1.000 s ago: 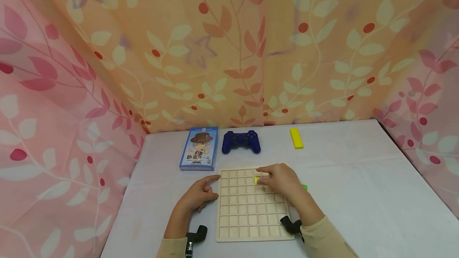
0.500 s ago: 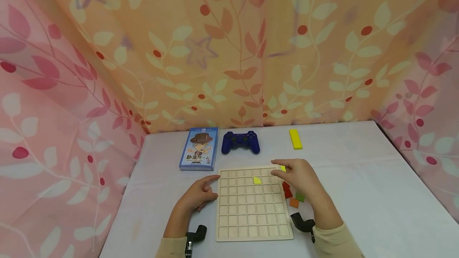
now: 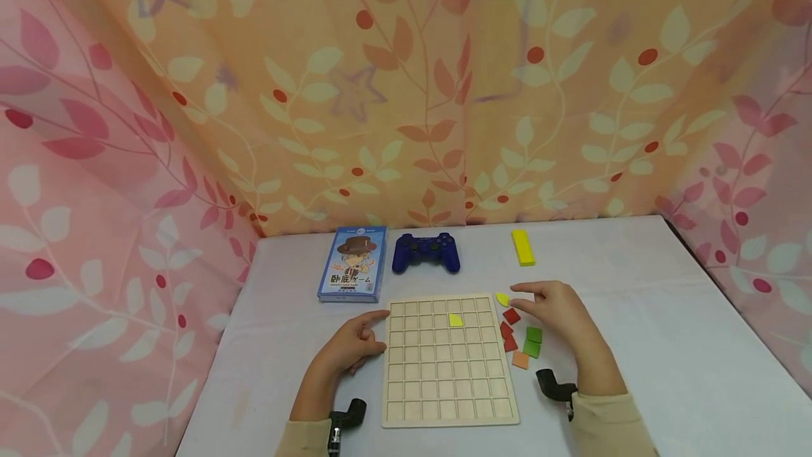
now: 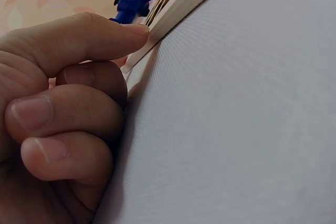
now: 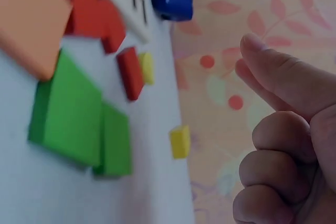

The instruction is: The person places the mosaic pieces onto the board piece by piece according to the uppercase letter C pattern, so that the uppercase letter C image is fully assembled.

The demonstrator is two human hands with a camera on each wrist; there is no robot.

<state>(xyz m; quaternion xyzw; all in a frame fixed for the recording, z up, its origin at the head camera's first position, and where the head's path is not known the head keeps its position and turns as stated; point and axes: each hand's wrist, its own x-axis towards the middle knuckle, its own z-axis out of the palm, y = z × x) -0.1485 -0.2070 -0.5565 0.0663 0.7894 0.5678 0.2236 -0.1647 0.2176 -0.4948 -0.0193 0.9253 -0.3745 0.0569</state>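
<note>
A wooden grid board (image 3: 430,372) lies flat on the white table. One yellow quarter-round tile (image 3: 455,320) rests in a cell in its upper part. At the board's left side, my left hand (image 3: 347,345) touches the edge with index fingertip and thumb; its other fingers are curled in the left wrist view. My right hand (image 3: 561,307) is beyond the board's upper right corner, index finger and thumb extended and apart, holding nothing. Its fingertips are close to a second yellow tile (image 3: 502,300). Below are several red tiles (image 3: 511,316), green tiles (image 3: 531,350) and an orange tile (image 3: 520,360).
Behind the board are a blue card-game box (image 3: 352,264) and a dark blue game controller (image 3: 426,252). Farther right lies a yellow bar-shaped block (image 3: 523,247). A patterned curtain (image 3: 406,90) hangs along the table's back edge.
My right hand has moved right, off the board, uncovering the yellow tile in the cell and the loose tiles beside the board. My left hand stays at the board's edge.
</note>
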